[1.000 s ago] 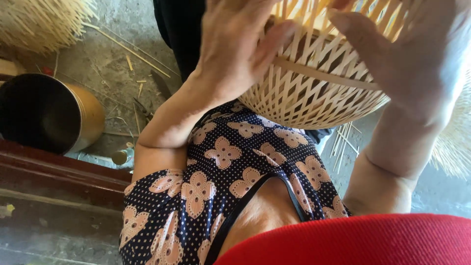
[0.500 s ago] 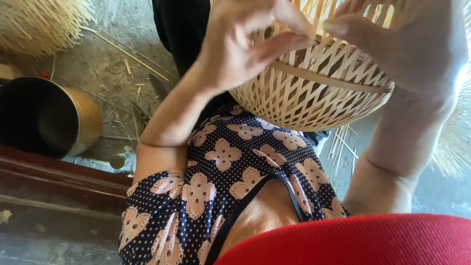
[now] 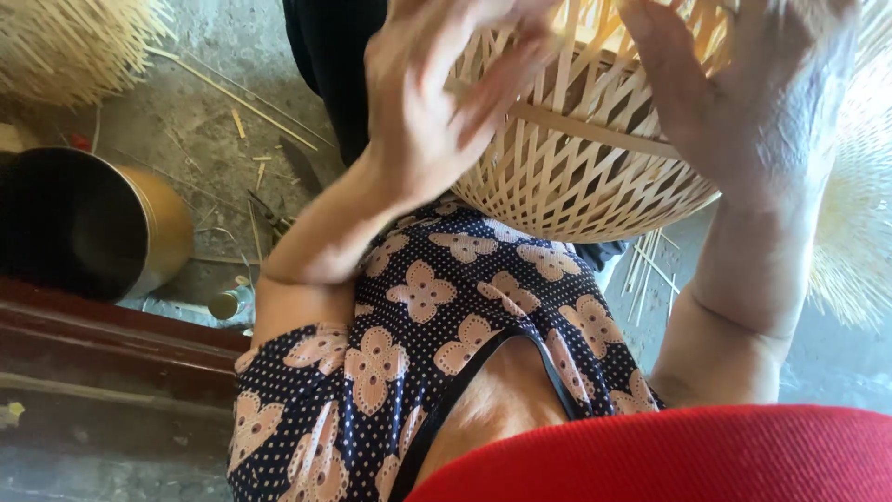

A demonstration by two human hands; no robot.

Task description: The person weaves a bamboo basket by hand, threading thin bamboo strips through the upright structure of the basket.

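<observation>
1. Woven bamboo basket (image 3: 595, 158) is the landmark: pale open lattice of thin strips, bowl-shaped, rounded bottom facing down toward the person's chest, top edge cut off by the frame. One wider flat strip runs across its side as a band.
2. Left hand (image 3: 437, 102) is on the basket's left side, palm against the weave, fingers (image 3: 506, 79) spread and curled loosely over the strips. It is blurred; I cannot tell whether any single strip is pinched between the fingers.
3. Right hand (image 3: 753, 102) is on the basket's right side, palm flat on the outer wall, thumb pointing up along the lattice. Hand open and cupping the basket, not closed around anything.
4. Basket is held up in the air between both hands, above the floral dress (image 3: 437, 344), which is dark with pinkish flower shapes and sits directly below the basket.
5. Red fabric (image 3: 669, 460) fills the bottom edge, below the basket and nearest the camera.
6. Metal can (image 3: 84, 223), dark inside with a brassy wall, lies on its side well left of the basket on the concrete floor (image 3: 200, 130).
7. Loose bamboo splints (image 3: 237, 93) lie scattered on the floor left of the basket.
8. Bundle of thin bamboo strips (image 3: 70, 46) sits at far upper left, well apart from the basket.
9. Another fan of pale strips (image 3: 859, 232) lies just right of the basket, behind the right forearm.
</observation>
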